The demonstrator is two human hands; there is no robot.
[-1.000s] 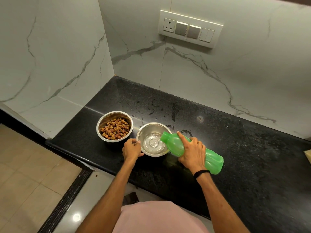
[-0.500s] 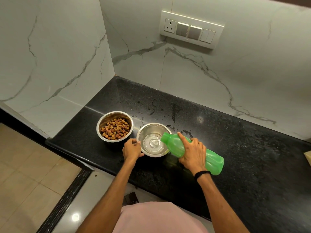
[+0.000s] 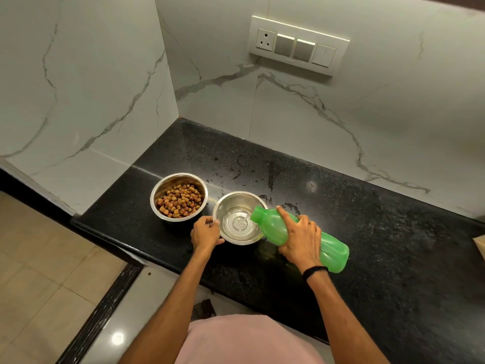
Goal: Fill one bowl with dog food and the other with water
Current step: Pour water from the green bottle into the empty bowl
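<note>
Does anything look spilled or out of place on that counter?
Yes: what look like wet splashes and streaks lie on the black counter, just behind the water bowl. Nothing else stands out.

The surface [image 3: 367, 245] before you is black stone flecked with grey, polished to a gloss, with wet smears toward twelve o'clock. The food bowl [image 3: 181, 179] at eleven o'clock and the water bowl [image 3: 236, 199] at twelve are bare metal, brushed inside and bright at the rims. The kibble [image 3: 179, 200] looks dry, matt and rough. The bottle [image 3: 333, 248] at one o'clock is translucent green plastic, smooth, with soft moulded ribs. The wall [image 3: 341, 114] behind is white marble-look slab, grey-veined, with a satin sheen. Its switch plate [image 3: 298, 44] is smooth plastic. The floor [image 3: 39, 285] at eight o'clock is glossy beige tile, and the shirt [image 3: 244, 340] at six is matt pink cloth.
</note>
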